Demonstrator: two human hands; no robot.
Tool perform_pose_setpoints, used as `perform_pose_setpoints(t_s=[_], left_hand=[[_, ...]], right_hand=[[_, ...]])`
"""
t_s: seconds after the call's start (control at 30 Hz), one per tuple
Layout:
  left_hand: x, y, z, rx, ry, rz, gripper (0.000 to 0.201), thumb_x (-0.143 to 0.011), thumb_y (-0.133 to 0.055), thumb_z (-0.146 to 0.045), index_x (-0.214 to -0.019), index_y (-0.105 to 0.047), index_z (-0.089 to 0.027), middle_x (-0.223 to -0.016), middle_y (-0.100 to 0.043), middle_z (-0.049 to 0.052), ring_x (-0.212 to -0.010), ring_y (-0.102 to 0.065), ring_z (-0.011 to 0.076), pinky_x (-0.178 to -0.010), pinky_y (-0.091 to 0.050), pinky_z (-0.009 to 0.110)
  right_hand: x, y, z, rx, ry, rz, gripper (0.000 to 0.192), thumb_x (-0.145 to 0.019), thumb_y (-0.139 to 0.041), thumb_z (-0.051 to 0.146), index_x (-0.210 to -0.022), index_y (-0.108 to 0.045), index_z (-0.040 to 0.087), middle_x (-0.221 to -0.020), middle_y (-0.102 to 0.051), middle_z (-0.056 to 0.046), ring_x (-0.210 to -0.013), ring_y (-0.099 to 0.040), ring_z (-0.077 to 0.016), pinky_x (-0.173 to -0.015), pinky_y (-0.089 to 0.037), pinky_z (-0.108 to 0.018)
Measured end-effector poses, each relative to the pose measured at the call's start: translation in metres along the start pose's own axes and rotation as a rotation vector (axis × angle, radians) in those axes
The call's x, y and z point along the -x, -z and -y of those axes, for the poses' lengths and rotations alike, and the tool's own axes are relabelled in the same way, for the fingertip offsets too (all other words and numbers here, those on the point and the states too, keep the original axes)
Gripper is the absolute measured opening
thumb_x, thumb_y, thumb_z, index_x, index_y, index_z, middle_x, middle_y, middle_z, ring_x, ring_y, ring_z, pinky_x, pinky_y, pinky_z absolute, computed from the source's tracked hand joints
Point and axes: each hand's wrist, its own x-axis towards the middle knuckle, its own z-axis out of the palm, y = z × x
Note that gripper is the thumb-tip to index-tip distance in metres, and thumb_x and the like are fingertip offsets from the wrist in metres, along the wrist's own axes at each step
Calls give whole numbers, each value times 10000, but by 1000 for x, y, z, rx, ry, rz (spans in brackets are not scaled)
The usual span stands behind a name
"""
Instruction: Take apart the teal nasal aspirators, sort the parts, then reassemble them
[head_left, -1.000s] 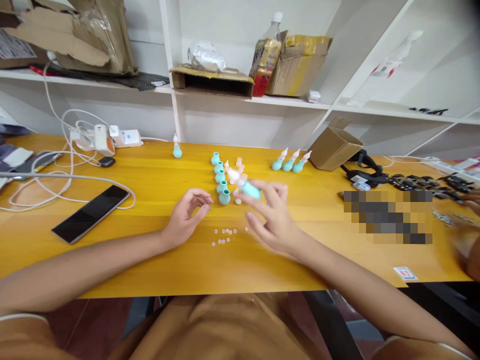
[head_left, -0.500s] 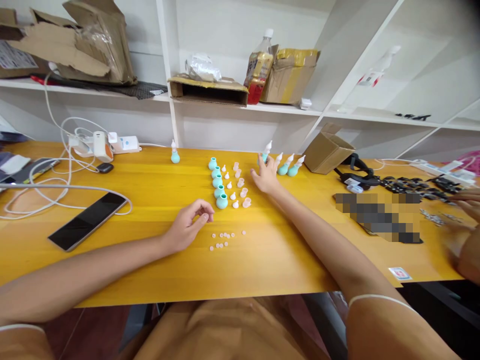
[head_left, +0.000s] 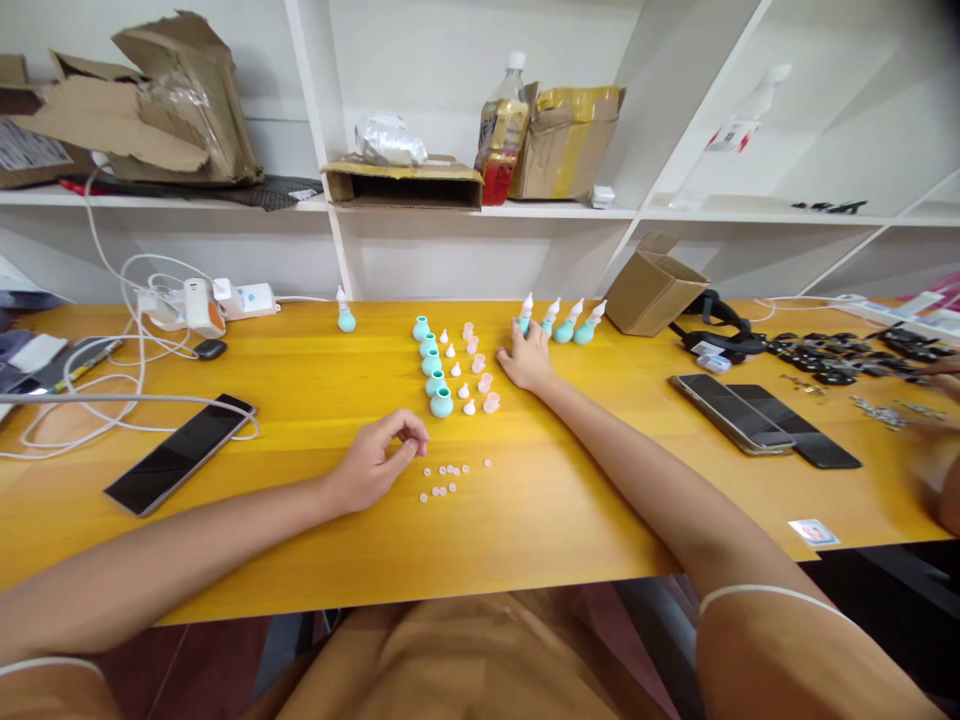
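My right hand [head_left: 528, 358] has its fingers around the lower part of a nasal aspirator [head_left: 527, 303], teal bulb and pale nozzle, which stands upright at the back of the table. Three like aspirators [head_left: 568, 325] stand just right of it. My left hand [head_left: 381, 458] rests on the table with fingers curled loosely towards the thumb; nothing shows in it. Ahead of it runs a column of open teal bulbs [head_left: 435, 383], beside small white nozzle tips [head_left: 455, 370] and pinkish clear cups [head_left: 478, 364]. Several tiny pale discs [head_left: 443, 470] lie near my left fingertips.
Another aspirator [head_left: 346, 314] stands at the back left. A phone [head_left: 180, 455] and white cables [head_left: 75, 380] lie left. On the right are a cardboard box [head_left: 654, 290], two more phones [head_left: 731, 410], black straps, and a blurred hand of another person [head_left: 949, 450].
The aspirator at my right hand has gone from tilted to upright. My left hand has stayed in nearly the same place. The view has shifted slightly.
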Motion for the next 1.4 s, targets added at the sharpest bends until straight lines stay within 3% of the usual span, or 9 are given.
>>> perform_pose_setpoints(t_s=[0.37, 0.6, 0.7, 0.8, 0.93, 1.0, 1.1, 1.23, 1.4], left_hand=[[-3, 2, -2, -54, -32, 54, 158, -1049, -523, -173, -967, -655, -200, -926, -698, 36, -858, -668, 171, -808, -532, 301], [-4, 2, -6, -80, -38, 67, 180, -1047, -517, -141, -942, -653, -198, -928, -690, 25, -858, -656, 157, -826, -528, 286], [-4, 2, -6, -82, -42, 68, 176, -1040, -521, -139, -938, -651, -198, -926, -688, 27, -859, -657, 157, -827, -530, 287], [-4, 2, -6, -85, -40, 65, 172, -1035, -521, -141, -931, -645, -197, -927, -691, 33, -857, -656, 163, -828, -534, 298], [-4, 1, -7, -98, -32, 72, 171, -1036, -521, -156, -923, -643, -198, -926, -700, 39, -855, -658, 171, -830, -536, 309], [-5, 2, -8, -103, -36, 73, 171, -1034, -521, -155, -923, -644, -198, -924, -698, 37, -857, -660, 170, -832, -534, 307], [-5, 2, -8, -106, -46, 80, 174, -1029, -514, -141, -927, -643, -198, -924, -695, 30, -857, -658, 163, -830, -529, 299], [-4, 0, -3, -160, -12, 133, 168, -978, -512, -93, -951, -639, -201, -932, -683, 25, -838, -645, 162, -795, -515, 295], [-2, -6, 5, -351, 48, 241, 193, -892, -545, -75, -1022, -605, -203, -955, -618, 10, -729, -576, 143, -692, -462, 285]], right_hand=[[10, 8, 5, 29, -32, 12, 689, -1015, -533, 439, -1637, -499, 145, -1617, -417, -285, -1475, -408, -494, -1204, -382, -628], [12, 11, 9, 21, -20, -48, 747, -990, -574, 390, -1691, -436, 173, -1726, -263, -283, -1545, -338, -519, -1196, -375, -663], [16, 16, 14, -19, 2, -156, 788, -948, -600, 355, -1697, -416, 195, -1744, -208, -266, -1538, -343, -508, -1176, -385, -686], [19, 28, 21, -108, 41, -372, 803, -890, -601, 280, -1672, -433, 218, -1721, -239, -238, -1501, -396, -454, -1186, -376, -687], [23, 45, 28, -417, 175, -565, 517, -877, -543, 213, -1384, -638, 179, -1385, -573, -202, -1306, -550, -361, -1144, -438, -591], [26, 51, 33, -561, 270, -496, 262, -903, -488, 194, -1060, -697, 204, -1054, -668, -130, -1057, -631, -303, -1022, -504, -505], [30, 61, 42, -626, 392, -322, 229, -896, -449, 164, -791, -641, 229, -783, -655, -52, -777, -625, -225, -814, -517, -384], [34, 83, 55, -658, 574, -45, 221, -843, -497, 153, -748, -687, 215, -748, -712, -20, -685, -639, -176, -694, -485, -307], [45, 112, 65, -498, 761, 336, 185, -854, -573, 134, -866, -748, 190, -850, -757, -23, -705, -623, -156, -712, -466, -286]])
